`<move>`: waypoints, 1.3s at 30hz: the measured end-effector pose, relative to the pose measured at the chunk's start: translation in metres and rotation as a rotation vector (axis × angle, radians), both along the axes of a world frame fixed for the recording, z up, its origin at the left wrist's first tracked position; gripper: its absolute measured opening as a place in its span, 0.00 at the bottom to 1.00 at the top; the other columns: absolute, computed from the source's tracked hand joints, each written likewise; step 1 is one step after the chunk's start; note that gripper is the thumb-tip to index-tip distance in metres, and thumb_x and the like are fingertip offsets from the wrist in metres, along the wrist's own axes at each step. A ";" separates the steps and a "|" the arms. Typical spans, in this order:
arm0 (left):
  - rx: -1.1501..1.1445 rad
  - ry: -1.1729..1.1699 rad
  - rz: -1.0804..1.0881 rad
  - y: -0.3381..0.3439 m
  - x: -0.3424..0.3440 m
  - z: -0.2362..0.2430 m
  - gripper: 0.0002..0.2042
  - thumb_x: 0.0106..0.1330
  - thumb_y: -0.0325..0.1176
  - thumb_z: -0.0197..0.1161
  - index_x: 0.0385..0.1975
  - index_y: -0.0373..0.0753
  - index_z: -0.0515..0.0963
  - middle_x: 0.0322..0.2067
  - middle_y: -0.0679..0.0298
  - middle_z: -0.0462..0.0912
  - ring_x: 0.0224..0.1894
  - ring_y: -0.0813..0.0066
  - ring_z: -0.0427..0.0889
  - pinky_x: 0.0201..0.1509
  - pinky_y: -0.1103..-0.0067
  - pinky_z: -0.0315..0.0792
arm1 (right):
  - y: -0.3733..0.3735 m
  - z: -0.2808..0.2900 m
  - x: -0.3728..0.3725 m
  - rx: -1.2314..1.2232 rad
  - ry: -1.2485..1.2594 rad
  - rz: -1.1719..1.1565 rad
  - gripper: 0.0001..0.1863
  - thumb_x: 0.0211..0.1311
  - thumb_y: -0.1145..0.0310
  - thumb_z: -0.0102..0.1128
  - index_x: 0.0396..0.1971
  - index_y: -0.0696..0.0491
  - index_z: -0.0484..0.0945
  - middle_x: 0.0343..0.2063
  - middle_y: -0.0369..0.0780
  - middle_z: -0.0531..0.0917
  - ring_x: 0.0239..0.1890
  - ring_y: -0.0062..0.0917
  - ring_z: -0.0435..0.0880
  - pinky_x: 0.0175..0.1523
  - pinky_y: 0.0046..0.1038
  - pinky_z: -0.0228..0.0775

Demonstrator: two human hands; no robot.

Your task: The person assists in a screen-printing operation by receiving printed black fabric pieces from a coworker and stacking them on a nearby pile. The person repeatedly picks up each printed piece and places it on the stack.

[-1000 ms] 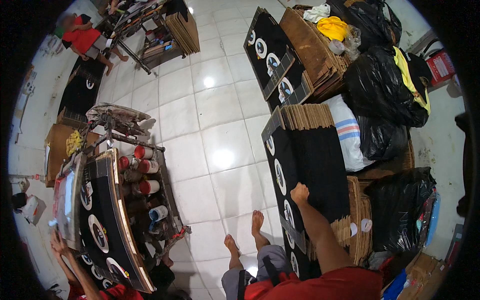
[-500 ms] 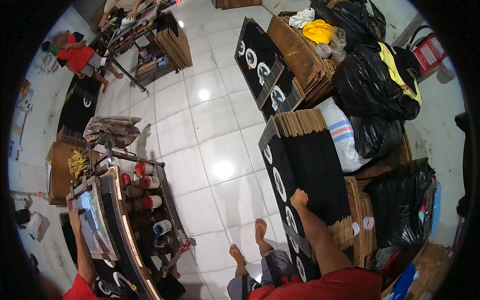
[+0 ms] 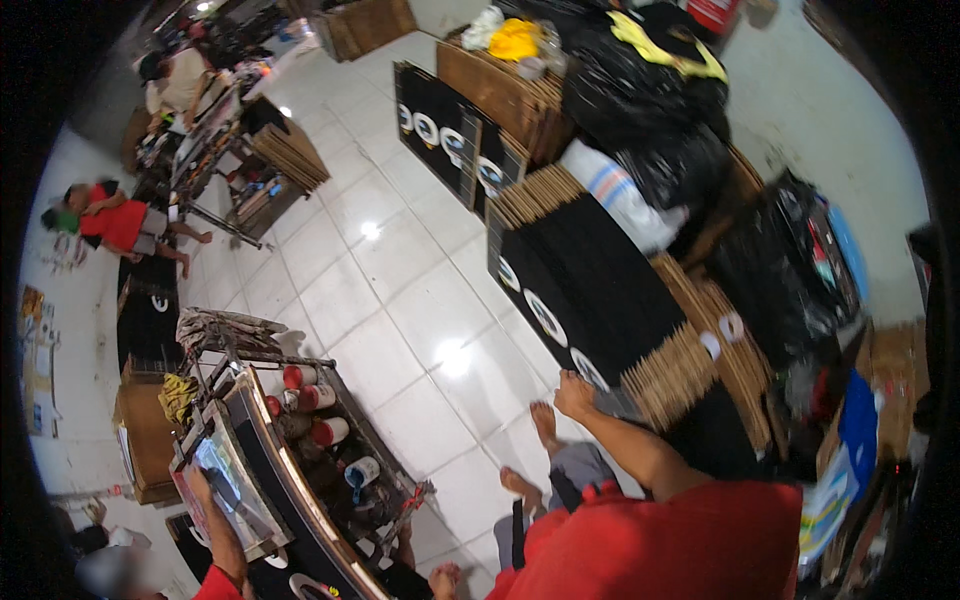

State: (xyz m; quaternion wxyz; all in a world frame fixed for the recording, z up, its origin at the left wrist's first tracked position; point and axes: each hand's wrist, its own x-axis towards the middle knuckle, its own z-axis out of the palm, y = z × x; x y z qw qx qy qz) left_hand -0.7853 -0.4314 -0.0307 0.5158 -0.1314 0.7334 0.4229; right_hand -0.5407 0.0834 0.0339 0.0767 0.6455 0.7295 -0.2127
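Right hand (image 3: 575,396): at the left edge of the stack of boards (image 3: 590,275), toward the wearer's end. Fingers curled in, fist-like; cannot tell whether they grip a board.

Left hand (image 3: 445,580): partly in view at the bottom, well apart from the stack; cannot tell if its fingers are open or closed.

Stack: on the person's right, alongside the tiled floor (image 3: 400,270). Black cloth covers the middle; brown board ends (image 3: 668,380) show at the near and far ends. White oval prints (image 3: 545,317) run along the left edge. Just beyond the right edge: a white sack (image 3: 610,195) and brown boards (image 3: 690,300).

Left side: a co-worker's hand (image 3: 197,487) lies on a framed screen (image 3: 255,515), over a long black-covered board (image 3: 262,425). Paint pots (image 3: 330,432) sit on the rack beyond that board's right edge.
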 end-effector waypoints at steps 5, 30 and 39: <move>0.024 0.054 -0.073 -0.001 -0.038 -0.004 0.06 0.60 0.36 0.59 0.24 0.43 0.72 0.21 0.69 0.77 0.26 0.76 0.77 0.29 0.79 0.66 | -0.141 -0.014 0.054 -0.124 -0.062 -0.110 0.19 0.45 0.67 0.57 0.39 0.60 0.74 0.40 0.50 0.79 0.46 0.43 0.78 0.51 0.40 0.70; 0.002 0.017 -0.149 -0.056 0.079 -0.009 0.09 0.59 0.38 0.59 0.34 0.42 0.73 0.26 0.66 0.80 0.26 0.75 0.78 0.30 0.75 0.68 | -0.254 -0.032 0.224 -0.185 0.537 -0.265 0.19 0.46 0.55 0.60 0.27 0.58 0.81 0.33 0.49 0.82 0.37 0.40 0.82 0.42 0.39 0.73; -0.144 -0.103 -0.512 -0.162 0.189 -0.078 0.09 0.59 0.40 0.61 0.27 0.40 0.76 0.24 0.65 0.80 0.27 0.73 0.79 0.30 0.74 0.70 | -0.324 -0.112 0.386 -0.409 0.021 -0.286 0.19 0.45 0.63 0.53 0.33 0.61 0.81 0.38 0.53 0.80 0.43 0.41 0.81 0.47 0.37 0.74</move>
